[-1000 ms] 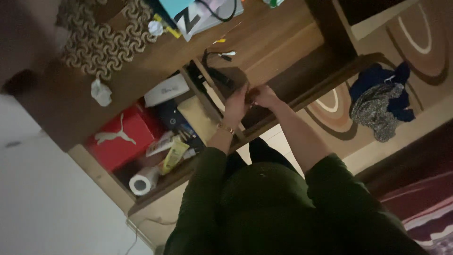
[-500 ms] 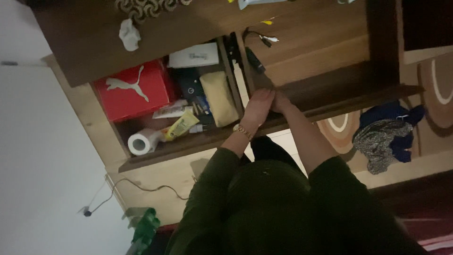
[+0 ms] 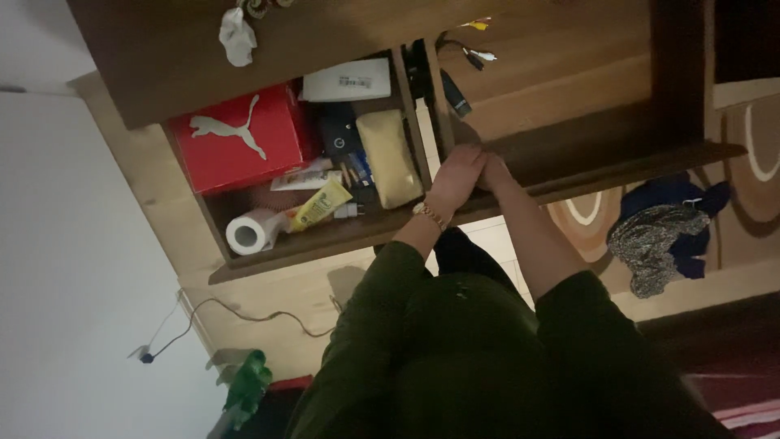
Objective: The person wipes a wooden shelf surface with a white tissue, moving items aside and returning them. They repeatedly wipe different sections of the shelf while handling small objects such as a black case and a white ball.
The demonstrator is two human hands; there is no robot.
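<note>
My left hand (image 3: 455, 175), with a gold bracelet (image 3: 431, 215) on its wrist, and my right hand (image 3: 494, 172) are pressed together at the front edge of a dark wooden shelf unit (image 3: 585, 158). They sit just right of its upright divider (image 3: 422, 114). The fingers of both hands are curled in, and whatever lies between them is hidden. A tan pouch (image 3: 390, 158) lies in the compartment just left of my left hand. A black stick-shaped device (image 3: 457, 91) with cables (image 3: 475, 53) lies on the shelf beyond my hands.
The left compartment holds a red shoe box (image 3: 240, 138), a white box (image 3: 348, 80), a yellow tube (image 3: 321, 205) and a paper roll (image 3: 250, 232). A crumpled tissue (image 3: 236, 36) lies on top. A clothes pile (image 3: 662, 232) sits on the patterned rug at right. A cable (image 3: 244, 315) trails on the floor.
The view has swung so the shelf sits more upright in frame. My hands stayed joined and moved down from the shelf's inside to its front edge.
</note>
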